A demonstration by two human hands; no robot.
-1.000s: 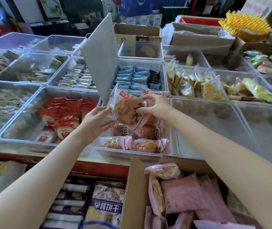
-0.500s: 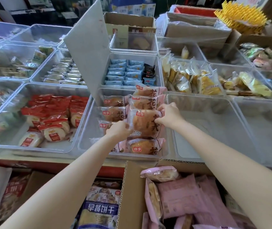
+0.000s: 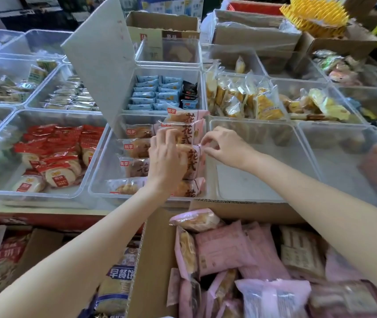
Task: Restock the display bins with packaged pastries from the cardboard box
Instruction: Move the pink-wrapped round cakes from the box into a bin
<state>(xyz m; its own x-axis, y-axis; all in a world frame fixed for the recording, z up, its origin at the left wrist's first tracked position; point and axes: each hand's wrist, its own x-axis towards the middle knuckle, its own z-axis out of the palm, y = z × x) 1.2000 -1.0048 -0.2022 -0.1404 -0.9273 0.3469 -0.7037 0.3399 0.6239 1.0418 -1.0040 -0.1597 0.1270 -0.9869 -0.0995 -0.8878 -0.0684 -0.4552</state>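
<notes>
Now lowered deeper into the bin (image 3: 105, 171): pastry packet (image 3: 191, 161).
Left hand (image 3: 165, 161) gripping its side, right hand (image 3: 223, 146) pinching its edge, squaring it into the row; cardboard box (image 3: 157, 260) below.

Both forearms are bare right up to the frame edge, so no sleeves showing. The left hand (image 3: 164, 157) and right hand (image 3: 223, 146) have no gloves on. Nails look short, unpainted.
</notes>
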